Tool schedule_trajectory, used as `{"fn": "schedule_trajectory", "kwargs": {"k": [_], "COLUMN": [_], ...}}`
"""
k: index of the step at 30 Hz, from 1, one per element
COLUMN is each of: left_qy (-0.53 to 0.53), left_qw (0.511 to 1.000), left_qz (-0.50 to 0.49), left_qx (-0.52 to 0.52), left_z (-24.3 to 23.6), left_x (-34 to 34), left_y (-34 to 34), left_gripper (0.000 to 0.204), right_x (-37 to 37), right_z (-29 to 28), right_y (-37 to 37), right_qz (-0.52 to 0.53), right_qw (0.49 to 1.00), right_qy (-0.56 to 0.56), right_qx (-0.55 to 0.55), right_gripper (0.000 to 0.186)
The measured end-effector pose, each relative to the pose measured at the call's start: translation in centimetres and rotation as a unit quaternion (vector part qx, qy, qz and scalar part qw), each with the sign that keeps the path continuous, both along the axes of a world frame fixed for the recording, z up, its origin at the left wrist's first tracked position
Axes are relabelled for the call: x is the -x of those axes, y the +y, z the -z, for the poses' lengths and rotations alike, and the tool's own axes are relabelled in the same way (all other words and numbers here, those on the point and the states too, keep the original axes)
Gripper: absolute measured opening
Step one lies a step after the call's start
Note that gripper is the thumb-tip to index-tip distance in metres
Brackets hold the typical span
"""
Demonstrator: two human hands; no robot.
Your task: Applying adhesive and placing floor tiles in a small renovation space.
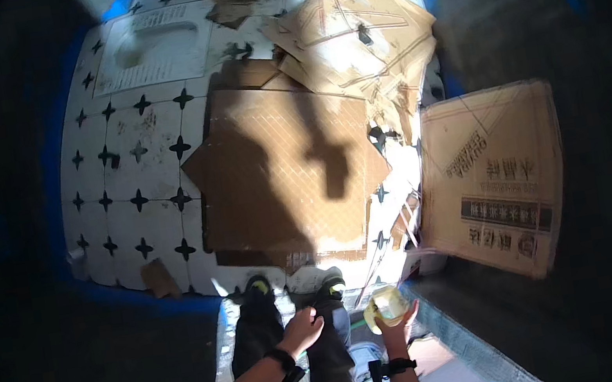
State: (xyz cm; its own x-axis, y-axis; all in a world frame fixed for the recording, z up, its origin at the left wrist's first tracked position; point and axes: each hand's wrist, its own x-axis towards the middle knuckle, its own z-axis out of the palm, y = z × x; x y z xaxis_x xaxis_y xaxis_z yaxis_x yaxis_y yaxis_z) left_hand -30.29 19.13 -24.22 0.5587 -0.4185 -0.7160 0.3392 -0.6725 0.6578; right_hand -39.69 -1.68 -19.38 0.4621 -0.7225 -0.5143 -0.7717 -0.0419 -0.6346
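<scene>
Person is standing at the near edge of a white tiled floor [141,172] patterned with dark stars. Right hand [396,328]: fingers are gripping a pale yellow object [385,306] with a lighter middle; exact kind cannot be told, blurred. Object is sitting in the grasp to the right of the right knee, well apart from the left hand. Left hand [303,331]: fingers are curling inward above the legs; whether they are fully closed or holding anything cannot be told. Both wrists are carrying black bands [393,368].

Surroundings: a brown cardboard sheet [287,170] is lying on the tiles ahead of the dark shoes [331,285], overlapping other pieces. Beyond it, to the right, a cardboard pile [354,33] is spreading in bright light. Further right, a printed cardboard panel [491,187] is standing out beside the tiles. Blue edging [68,226] is bordering the floor on the left.
</scene>
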Motion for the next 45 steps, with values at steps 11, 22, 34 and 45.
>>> {"fn": "schedule_trajectory", "kwargs": {"k": [11,22,34,45], "left_qy": [-0.016,0.093,0.059,-0.089], "left_qw": [0.983,0.974,0.948,0.936], "left_qz": [0.135,0.194,0.281,0.327], "left_qx": [-0.124,-0.076,-0.139,-0.096], "left_z": [1.4,8.3,6.7,4.4], "left_x": [10.9,26.8,30.9,29.8], "left_y": [3.7,4.9,3.6,1.8], "left_gripper": [0.032,0.029,0.031,0.023], "right_x": [24.5,48.9,54.1,54.0], "right_z": [-11.0,-0.6,4.0,5.1], "right_y": [7.1,9.0,9.3,8.6], "right_qz": [0.078,0.26,0.119,0.145], "right_qw": [0.993,0.909,0.89,0.91], "right_qy": [0.078,0.324,0.44,0.383], "right_qx": [-0.03,0.016,0.008,0.062], "right_gripper": [0.117,0.095,0.094,0.084]}}
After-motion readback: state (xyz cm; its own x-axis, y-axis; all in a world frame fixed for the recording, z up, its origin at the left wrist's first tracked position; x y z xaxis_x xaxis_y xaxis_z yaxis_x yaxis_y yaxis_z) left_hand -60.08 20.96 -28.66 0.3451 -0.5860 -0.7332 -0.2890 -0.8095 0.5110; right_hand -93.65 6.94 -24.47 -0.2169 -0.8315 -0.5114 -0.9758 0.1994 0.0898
